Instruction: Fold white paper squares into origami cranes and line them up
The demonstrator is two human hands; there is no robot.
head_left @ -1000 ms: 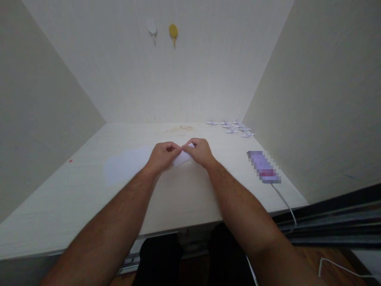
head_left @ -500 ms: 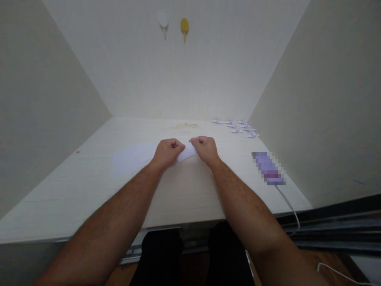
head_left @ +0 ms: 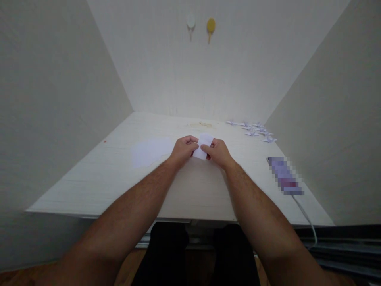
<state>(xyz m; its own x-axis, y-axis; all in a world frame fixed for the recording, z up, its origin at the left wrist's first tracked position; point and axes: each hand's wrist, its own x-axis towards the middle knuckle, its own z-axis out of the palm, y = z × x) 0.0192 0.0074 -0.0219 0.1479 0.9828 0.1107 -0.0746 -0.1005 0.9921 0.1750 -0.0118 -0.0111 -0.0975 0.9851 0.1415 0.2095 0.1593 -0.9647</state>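
Observation:
A small folded piece of white paper (head_left: 204,147) is held between my two hands above the middle of the table. My left hand (head_left: 184,151) pinches its left edge between thumb and fingers. On the other side my right hand (head_left: 219,152) grips the right edge, its thumb lying across the front face. The fingers behind the paper are partly hidden. To the left of my left hand, white paper sheets (head_left: 150,151) lie flat on the table.
Several folded white paper cranes (head_left: 253,131) stand at the back right of the table (head_left: 98,182). A blurred-out phone-like device (head_left: 284,174) with a white cable (head_left: 306,214) lies at the right. Two hooks, one white (head_left: 191,22) and one yellow (head_left: 211,26), are on the back wall.
The paper is now turned more upright, with both thumbs on its front; before, it lay lower and slanted between my hands. My view has shifted, so everything sits further right.

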